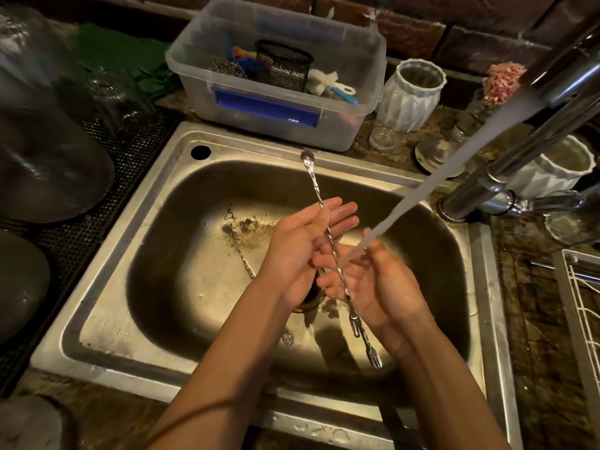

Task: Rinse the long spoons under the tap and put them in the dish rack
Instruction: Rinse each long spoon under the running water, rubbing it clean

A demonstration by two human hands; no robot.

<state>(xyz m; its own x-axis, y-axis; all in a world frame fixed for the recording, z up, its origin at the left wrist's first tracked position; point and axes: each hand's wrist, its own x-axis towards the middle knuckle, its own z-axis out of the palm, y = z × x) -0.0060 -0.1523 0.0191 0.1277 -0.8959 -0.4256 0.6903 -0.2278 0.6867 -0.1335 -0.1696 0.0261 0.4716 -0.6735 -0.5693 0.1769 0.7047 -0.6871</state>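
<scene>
Both hands (337, 261) together over the sink (227, 362), long spoon (328, 235) between flat palms, under the water stream (454, 164).

A long, thin metal spoon (328, 228) with a twisted stem and a small fork at its near end lay slanted between two hands above the sink basin, bowl pointing far and left, water from the tap (552, 92) striking its middle. A second matching spoon (238, 250) lay flat on the basin floor, left of the first. The dish rack (581, 303) sat at the right edge.
</scene>
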